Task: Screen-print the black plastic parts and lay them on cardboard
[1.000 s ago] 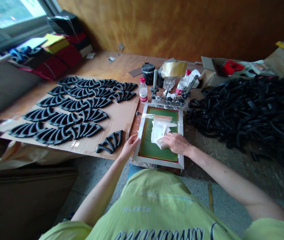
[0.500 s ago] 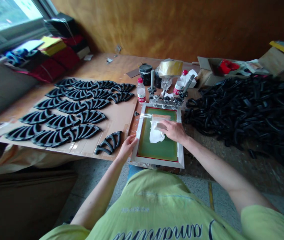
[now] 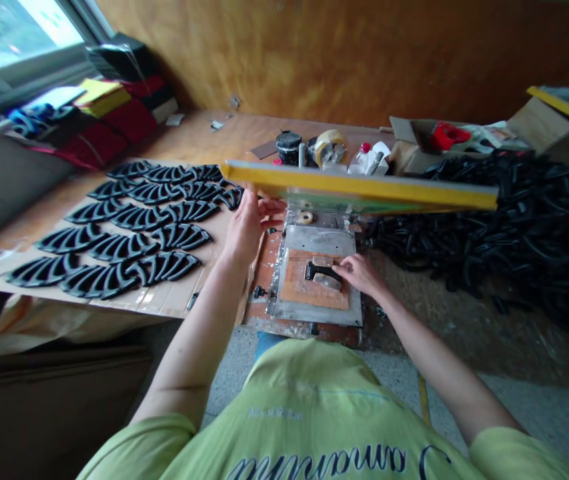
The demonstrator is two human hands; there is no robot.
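My left hand (image 3: 248,225) grips the left side of the printing screen frame (image 3: 364,187), which is tilted up so its yellow edge faces me. Under it lies a metal base plate (image 3: 314,303) with an orange pad. A black curved plastic piece (image 3: 318,270) rests on the pad. My right hand (image 3: 363,274) has its fingers closed on the right end of that piece.
Rows of black fan-shaped pieces (image 3: 129,233) lie on cardboard (image 3: 164,300) to the left. A big heap of black parts (image 3: 504,220) fills the right. An ink pot (image 3: 288,145), a tape roll (image 3: 328,145), a bottle (image 3: 363,155) and boxes (image 3: 539,130) stand behind the frame.
The screen frame has swung up from flat. My left hand rose with its edge. My right hand left the white cloth and came down onto the black piece on the pad.
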